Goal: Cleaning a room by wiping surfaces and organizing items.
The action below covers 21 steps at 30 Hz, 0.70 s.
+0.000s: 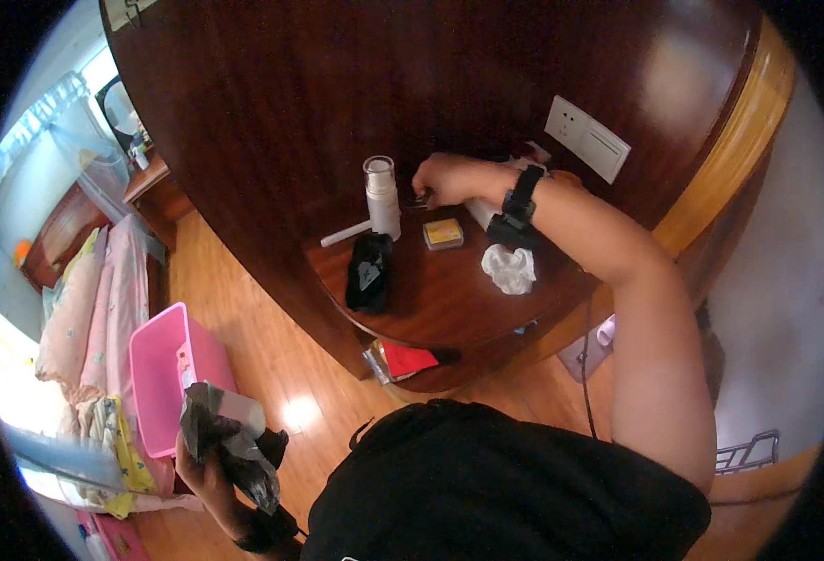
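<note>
At the lower left, my left hand point(202, 472) is closed around a crumpled black plastic bag point(248, 467). A white cylinder point(240, 409) sticks out beside the bag, against the same hand. Over the back of the dark wooden shelf point(431, 313), my right hand point(449, 179) has its fingers bent together at something small and thin that I cannot make out. Left of it stands a white bottle with a clear cap point(382, 204). Below its fingers lies a small yellow-labelled box point(444, 234). A black packet point(369, 271) and a crumpled white tissue point(508, 269) lie nearer the shelf's front edge.
A white stick point(346, 234) lies beside the bottle. Partly hidden things sit behind my right wrist, under a wall socket panel point(587, 138). A lower shelf holds a red item point(407, 359). On the floor stands a pink bin point(217, 360), near a bed point(122, 290).
</note>
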{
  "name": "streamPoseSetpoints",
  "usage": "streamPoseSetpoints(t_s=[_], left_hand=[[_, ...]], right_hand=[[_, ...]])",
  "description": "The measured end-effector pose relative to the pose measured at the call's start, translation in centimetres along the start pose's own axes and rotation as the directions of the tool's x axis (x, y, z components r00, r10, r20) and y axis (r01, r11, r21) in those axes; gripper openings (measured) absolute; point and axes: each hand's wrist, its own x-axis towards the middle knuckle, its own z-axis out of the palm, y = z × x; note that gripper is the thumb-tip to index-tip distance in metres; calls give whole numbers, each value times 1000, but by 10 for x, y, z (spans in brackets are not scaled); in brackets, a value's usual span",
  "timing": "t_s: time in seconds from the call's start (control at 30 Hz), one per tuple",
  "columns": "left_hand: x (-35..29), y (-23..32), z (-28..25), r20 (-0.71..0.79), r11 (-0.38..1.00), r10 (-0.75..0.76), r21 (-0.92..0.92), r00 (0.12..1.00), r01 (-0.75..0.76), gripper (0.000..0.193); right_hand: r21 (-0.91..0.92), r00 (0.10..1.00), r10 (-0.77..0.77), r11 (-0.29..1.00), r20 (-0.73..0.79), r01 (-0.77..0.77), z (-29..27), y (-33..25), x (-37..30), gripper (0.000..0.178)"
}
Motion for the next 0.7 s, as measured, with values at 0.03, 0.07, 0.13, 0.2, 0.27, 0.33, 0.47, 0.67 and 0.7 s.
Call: streamPoseSetpoints(t_s=[0.03, 0.07, 0.13, 0.2, 0.27, 0.33, 0.47, 0.67, 0.7], left_hand=[[1, 5, 4, 26, 1000, 17, 21, 1000, -18, 32], [2, 8, 5, 54, 999, 32, 41, 998, -35, 32], [5, 0, -6, 73, 996, 40, 82, 997, -46, 31], [5, -6, -3, 118, 993, 29, 113, 993, -43, 31], [4, 3, 10, 45, 999, 19, 46, 999, -21, 31], [5, 10, 16, 34, 998, -62, 34, 998, 61, 32], [7, 11, 29, 47, 997, 32, 74, 998, -35, 33], [-11, 29, 43, 197, 981, -54, 195, 979, 15, 27], [-16, 35, 49, 188, 972, -54, 235, 981, 9, 23]], right_hand=[[2, 1000, -10, 1000, 3, 10, -4, -1, -2, 30], [-6, 999, 7, 1000, -34, -8, -12, 2, -7, 29], [92, 991, 52, 995, -123, -41, -32, 12, -21, 27], [162, 961, 216, 969, -174, -188, -52, 22, -43, 29], [322, 919, 267, 932, -289, -169, -74, 17, -67, 34], [671, 886, 417, 718, -202, -185, -85, 7, -95, 25], [837, 891, 372, 547, -260, 16, -79, -2, -136, 24], [883, 926, 249, 444, -284, 151, -48, -42, -173, 17], [887, 926, 281, 448, -254, 108, -50, -59, -181, 15]])
